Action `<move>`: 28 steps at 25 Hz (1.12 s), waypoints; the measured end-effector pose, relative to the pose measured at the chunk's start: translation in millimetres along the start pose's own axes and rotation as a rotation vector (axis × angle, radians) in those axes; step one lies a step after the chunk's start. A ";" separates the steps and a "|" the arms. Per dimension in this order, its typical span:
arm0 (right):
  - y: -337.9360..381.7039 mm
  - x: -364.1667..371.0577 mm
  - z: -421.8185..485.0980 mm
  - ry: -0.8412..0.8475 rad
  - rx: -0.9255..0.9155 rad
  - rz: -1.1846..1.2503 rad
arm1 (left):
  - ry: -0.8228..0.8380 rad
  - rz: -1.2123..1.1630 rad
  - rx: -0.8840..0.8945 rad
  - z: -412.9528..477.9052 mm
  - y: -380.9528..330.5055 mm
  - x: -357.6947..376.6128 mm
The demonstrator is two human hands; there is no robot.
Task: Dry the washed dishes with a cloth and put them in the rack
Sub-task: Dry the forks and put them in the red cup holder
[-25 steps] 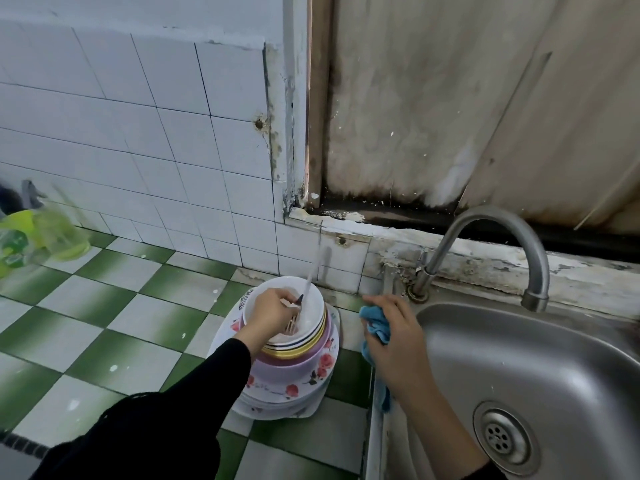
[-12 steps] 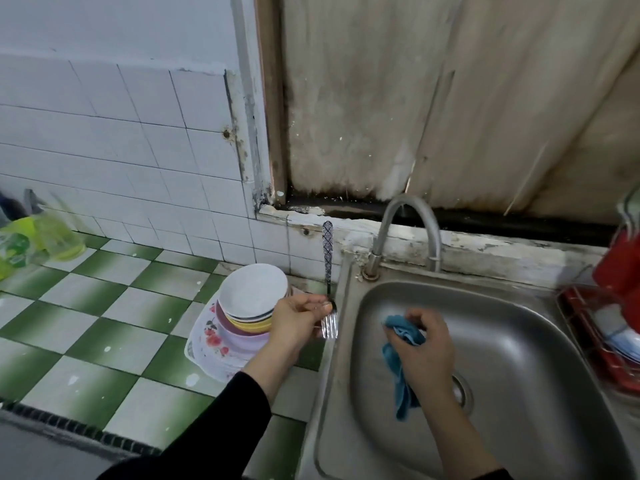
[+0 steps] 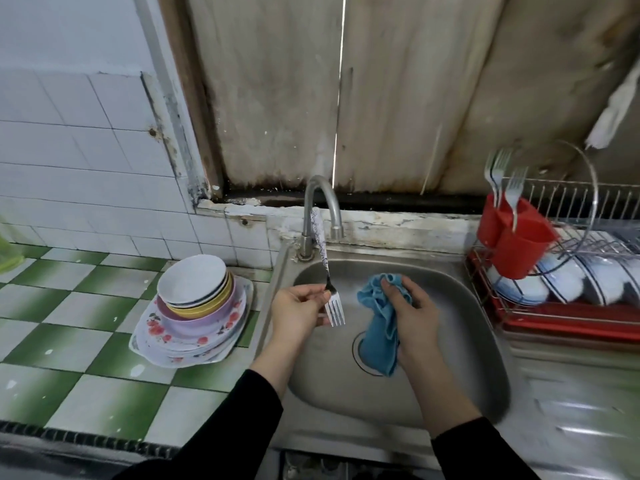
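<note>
Your sink (image 3: 450, 393) sits in the middle, with the tap (image 3: 320, 202) at its back rim. On the bench (image 3: 86, 393) just left of the sink stands the stack of dishes (image 3: 194, 306). Right of the sink is the rack (image 3: 571, 323), with bowls (image 3: 561, 285) lying in it and a cutlery holder (image 3: 512, 237) on its left end, forks (image 3: 509, 181) standing inside. Over the basin, your left hand (image 3: 298, 313) holds the fork (image 3: 334, 306); just to its right, your right hand (image 3: 415, 313) holds the cloth (image 3: 379, 327).

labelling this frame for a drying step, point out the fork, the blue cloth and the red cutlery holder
fork (image 3: 323, 258): head view, on its patterned handle
blue cloth (image 3: 379, 327): head view, on the hanging fold
red cutlery holder (image 3: 516, 251): head view, on its front wall
</note>
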State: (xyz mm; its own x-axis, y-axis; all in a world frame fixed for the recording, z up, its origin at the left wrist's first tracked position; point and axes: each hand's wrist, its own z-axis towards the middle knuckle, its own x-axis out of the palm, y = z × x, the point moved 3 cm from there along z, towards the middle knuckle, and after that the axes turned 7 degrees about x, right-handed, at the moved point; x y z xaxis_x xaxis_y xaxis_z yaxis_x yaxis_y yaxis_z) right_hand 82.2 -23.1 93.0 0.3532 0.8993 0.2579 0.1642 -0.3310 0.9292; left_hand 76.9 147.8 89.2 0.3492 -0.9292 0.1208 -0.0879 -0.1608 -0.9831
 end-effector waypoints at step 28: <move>41.8 -38.8 1.1 0.667 -0.290 -0.472 | -0.166 -0.147 0.280 -33.5 -27.3 80.3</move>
State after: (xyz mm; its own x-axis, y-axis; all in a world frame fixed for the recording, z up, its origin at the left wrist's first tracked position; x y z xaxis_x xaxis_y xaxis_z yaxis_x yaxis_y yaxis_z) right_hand 76.4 -72.2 121.5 -0.3216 0.9341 -0.1550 -0.1163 0.1235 0.9855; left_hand 76.1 66.4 130.3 0.4880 -0.8324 0.2627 0.2259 -0.1702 -0.9592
